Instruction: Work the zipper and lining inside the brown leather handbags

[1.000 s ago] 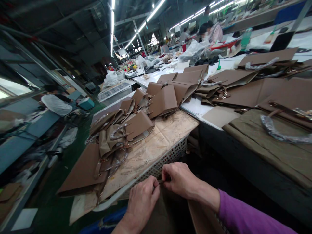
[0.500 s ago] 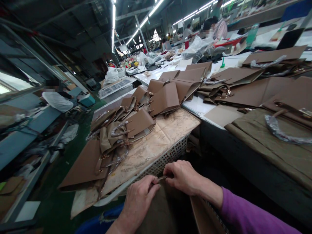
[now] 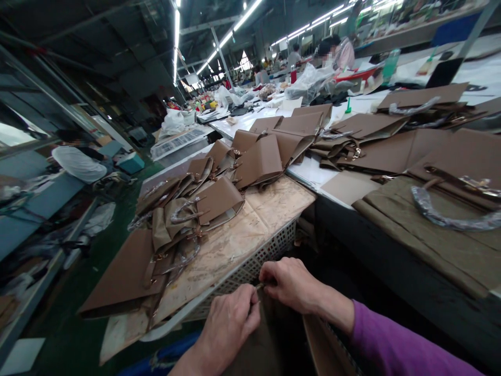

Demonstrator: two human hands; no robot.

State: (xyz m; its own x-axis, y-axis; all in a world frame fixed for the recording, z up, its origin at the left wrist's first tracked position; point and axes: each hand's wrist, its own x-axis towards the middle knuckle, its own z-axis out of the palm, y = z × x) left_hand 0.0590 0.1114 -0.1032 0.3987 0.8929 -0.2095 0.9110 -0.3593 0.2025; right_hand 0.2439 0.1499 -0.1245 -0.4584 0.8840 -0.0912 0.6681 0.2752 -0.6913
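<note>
Both hands meet low in the middle, pinching the top edge of an olive-brown cloth [image 3: 256, 339] that hangs below them. My left hand [image 3: 229, 324] has thumb and fingers closed on that edge. Just to its right, my right hand [image 3: 291, 282], in a purple sleeve, grips the same edge with curled fingers. Under my right wrist, a brown panel [image 3: 323, 344] with a dark trimmed edge stands at a slant. Whether panel and cloth are one piece, I cannot tell; the lower part is dark and cut off.
Brown handbags [image 3: 258, 162] with plastic-wrapped handles lie piled on a worn board [image 3: 250, 224] over a plastic crate [image 3: 270, 250]. More handbags cover the table at right, beside an olive cloth [image 3: 422, 230]. A seated person [image 3: 78, 156] is at left, another person [image 3: 344, 55] at the back.
The view has shifted slightly, so the surroundings sit further left. My left hand has turned a little, its fingers curled more tightly; both hands keep hold of the cloth edge.
</note>
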